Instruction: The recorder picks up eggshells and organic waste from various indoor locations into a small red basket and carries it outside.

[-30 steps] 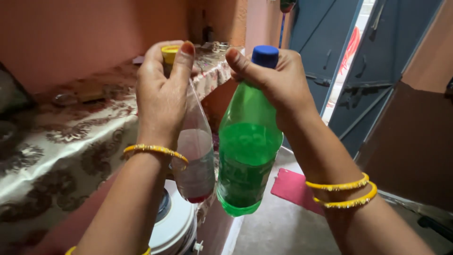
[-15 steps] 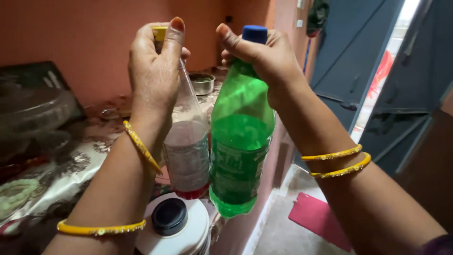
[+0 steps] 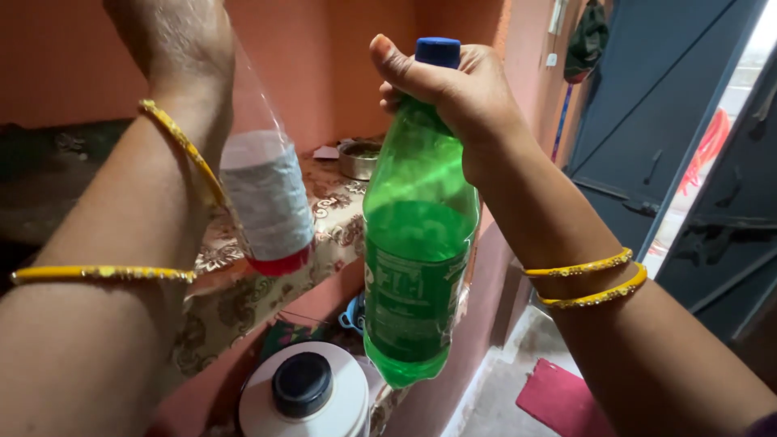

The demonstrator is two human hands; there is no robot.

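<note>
Item: two bottles in carry, raised above the table's front edge (image 3: 267, 295) — right hand (image 3: 465, 93), grip closed round the green bottle (image 3: 417, 243) neck; left hand (image 3: 174, 40), grip closed on the clear bottle (image 3: 263, 194); next move likely needs clearance past the white container (image 3: 303, 396) below.

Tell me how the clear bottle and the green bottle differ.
The clear plastic bottle with a red base is see-through and smaller; the green plastic bottle with a blue cap is tinted and larger. The clear bottle tilts and sits higher, its top hidden by the left hand; the green bottle hangs nearly upright from the right hand, cap showing. The green bottle visibly holds liquid; the clear one's contents cannot be told. Both are held near the neck in the air.
</note>
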